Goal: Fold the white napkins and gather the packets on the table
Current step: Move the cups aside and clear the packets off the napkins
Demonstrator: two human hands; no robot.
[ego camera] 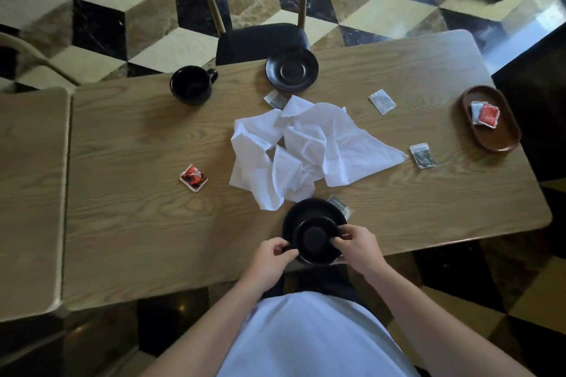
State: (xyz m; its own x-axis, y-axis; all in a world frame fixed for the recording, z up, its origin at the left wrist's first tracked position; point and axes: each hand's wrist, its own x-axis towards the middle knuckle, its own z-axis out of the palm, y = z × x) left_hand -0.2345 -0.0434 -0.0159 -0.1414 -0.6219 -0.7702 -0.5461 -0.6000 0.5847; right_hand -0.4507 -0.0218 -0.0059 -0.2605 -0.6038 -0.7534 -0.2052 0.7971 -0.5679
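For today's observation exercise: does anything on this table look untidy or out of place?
Yes. The white napkins lie crumpled in a heap mid-table, and packets are scattered: a red packet lies alone at left, and another packet is partly tucked under the black saucer.

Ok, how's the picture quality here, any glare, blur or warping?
Head view: wide-angle warp bends the table edges; daylight glares off the floor top right; the near foreground is dim; white napkins read sharp, corners smear.

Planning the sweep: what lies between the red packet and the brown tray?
In the head view, the crumpled white napkins lie between red packet and brown tray, then a grey packet.
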